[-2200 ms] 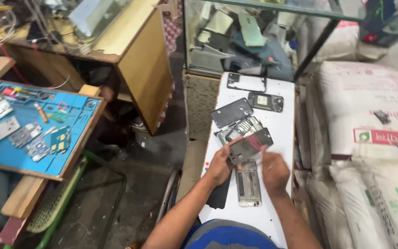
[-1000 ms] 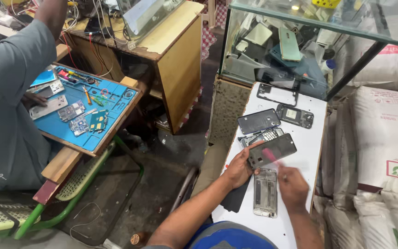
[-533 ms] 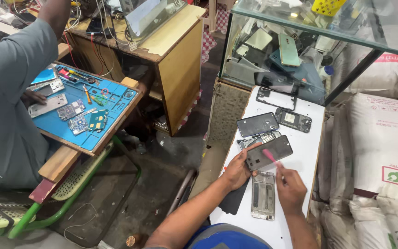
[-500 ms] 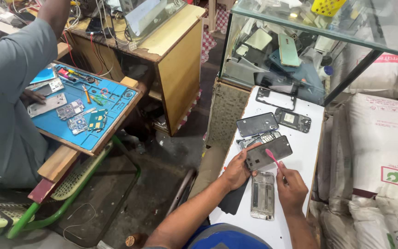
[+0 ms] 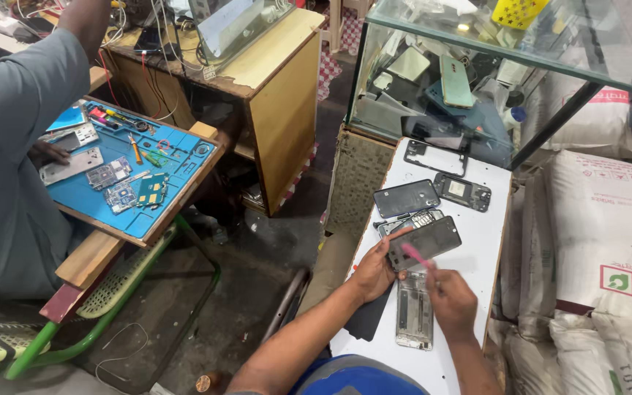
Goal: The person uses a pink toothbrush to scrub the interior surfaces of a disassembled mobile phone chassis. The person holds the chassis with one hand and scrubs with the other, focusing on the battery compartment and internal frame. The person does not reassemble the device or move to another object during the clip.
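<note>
Head view, left hand [image 5: 374,272] gripping phone panel [image 5: 426,242]

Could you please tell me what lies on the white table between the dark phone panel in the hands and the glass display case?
In the head view, a dark grey phone back cover and a black phone frame lie there, then an empty rectangular frame nearer the case.

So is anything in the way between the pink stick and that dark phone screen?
Nothing visible. The right hand holds the pink tool with its tip right at the dark phone panel, which the left hand lifts above the white table.
</note>
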